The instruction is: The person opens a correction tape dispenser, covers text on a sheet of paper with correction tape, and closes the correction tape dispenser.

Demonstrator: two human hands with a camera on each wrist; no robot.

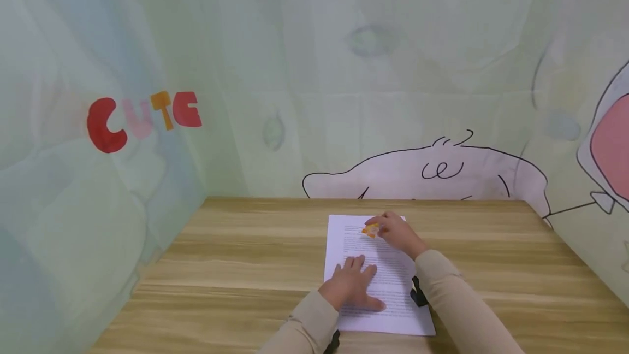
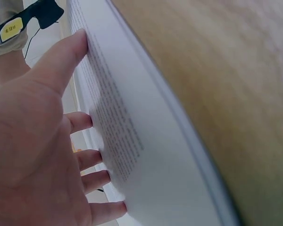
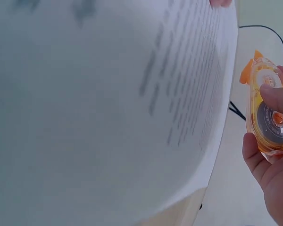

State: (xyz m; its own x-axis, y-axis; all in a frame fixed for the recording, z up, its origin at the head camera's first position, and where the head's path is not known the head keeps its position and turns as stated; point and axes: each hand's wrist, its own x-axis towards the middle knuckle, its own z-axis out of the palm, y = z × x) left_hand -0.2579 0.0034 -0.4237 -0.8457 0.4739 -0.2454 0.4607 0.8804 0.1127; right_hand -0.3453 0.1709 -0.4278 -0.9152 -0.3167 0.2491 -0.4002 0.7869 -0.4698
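Observation:
A stack of printed paper (image 1: 400, 318) lies on the table, its text in dense lines. My left hand (image 1: 352, 287) rests on the lower left half of the top sheet, fingers spread; in the left wrist view the fingertips (image 2: 101, 157) touch the page beside the text. Over the sheet's top part, my right hand (image 1: 398, 232) holds a correction tape dispenser (image 1: 371, 230). Seen from the right wrist, the dispenser (image 3: 269, 110) has a clear yellow-orange body and an orange tip piece (image 3: 246, 71); thumb and fingers grip it, and it appears apart from the page.
The wooden table (image 1: 236, 266) extends on both sides of the paper. A printed cloth backdrop (image 1: 314, 97) stands behind and at the sides. Black straps (image 1: 418, 293) hang at the wrists, one over the paper's right edge.

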